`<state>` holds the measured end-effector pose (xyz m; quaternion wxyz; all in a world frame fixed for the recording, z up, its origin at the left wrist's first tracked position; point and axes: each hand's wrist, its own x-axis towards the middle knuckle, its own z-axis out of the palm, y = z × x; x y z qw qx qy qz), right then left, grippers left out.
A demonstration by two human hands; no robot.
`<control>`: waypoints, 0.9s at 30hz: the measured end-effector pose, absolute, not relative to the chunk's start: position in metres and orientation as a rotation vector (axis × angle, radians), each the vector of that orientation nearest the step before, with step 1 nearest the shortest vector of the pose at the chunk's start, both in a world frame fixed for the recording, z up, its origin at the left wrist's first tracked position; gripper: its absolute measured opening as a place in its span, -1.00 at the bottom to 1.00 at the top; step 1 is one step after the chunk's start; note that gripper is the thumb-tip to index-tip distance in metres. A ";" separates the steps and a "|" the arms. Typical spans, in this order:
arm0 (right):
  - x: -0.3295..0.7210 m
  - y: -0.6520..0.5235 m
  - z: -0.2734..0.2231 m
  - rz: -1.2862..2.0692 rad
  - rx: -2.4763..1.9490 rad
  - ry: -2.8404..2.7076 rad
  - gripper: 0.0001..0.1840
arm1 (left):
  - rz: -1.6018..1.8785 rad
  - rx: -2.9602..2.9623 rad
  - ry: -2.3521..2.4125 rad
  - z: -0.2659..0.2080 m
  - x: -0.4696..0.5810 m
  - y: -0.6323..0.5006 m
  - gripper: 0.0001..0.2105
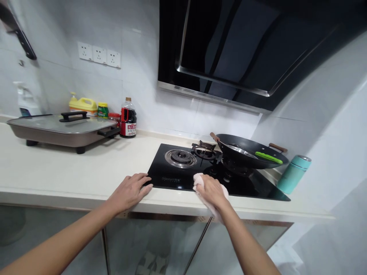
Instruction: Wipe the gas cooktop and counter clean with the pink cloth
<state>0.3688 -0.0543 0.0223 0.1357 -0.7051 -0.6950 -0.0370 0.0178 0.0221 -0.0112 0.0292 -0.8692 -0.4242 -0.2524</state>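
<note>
Under my right hand (212, 189) is a pale pink cloth (198, 178), gripped and pressed on the front edge of the black glass gas stove (183, 183). Part of the cloth droops over the counter's edge. My left hand (132, 191) lies flat on the counter at the stove's left front corner, fingers stretched out and fingertips touching the glass. The left burner (181, 157) sits bare without its pan support. A black pan support (205, 149) rests behind it, next to the wok.
A black wok (243, 160) with a green-handled utensil (269, 157) sits on the right burner. Beside it stands a turquoise bottle (294, 175). On the left are an electric pan (63, 135) and a soy sauce bottle (129, 120). The range hood (229, 53) hangs above.
</note>
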 end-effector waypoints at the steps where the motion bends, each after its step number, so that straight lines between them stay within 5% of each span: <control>1: 0.359 -0.048 0.024 -0.098 -2.046 -2.012 -0.60 | -0.769 -2.684 -1.317 -0.011 0.018 0.022 -0.48; 8: 0.294 -0.025 0.024 -0.067 -1.925 -2.009 -0.59 | -0.710 -2.666 -1.343 -0.012 0.017 0.025 -0.50; 17: 0.257 0.006 0.026 0.359 -1.235 -1.693 -0.60 | -0.752 -2.645 -1.313 -0.013 0.017 0.022 -0.56; 23: 0.338 0.053 0.047 0.020 -1.882 -1.477 -0.31 | -0.794 -2.633 -1.324 -0.015 0.018 0.019 -0.60; 27: 0.358 0.065 0.034 0.079 -2.137 -1.473 -0.40 | -0.824 -2.640 -1.304 -0.016 0.019 0.016 -0.60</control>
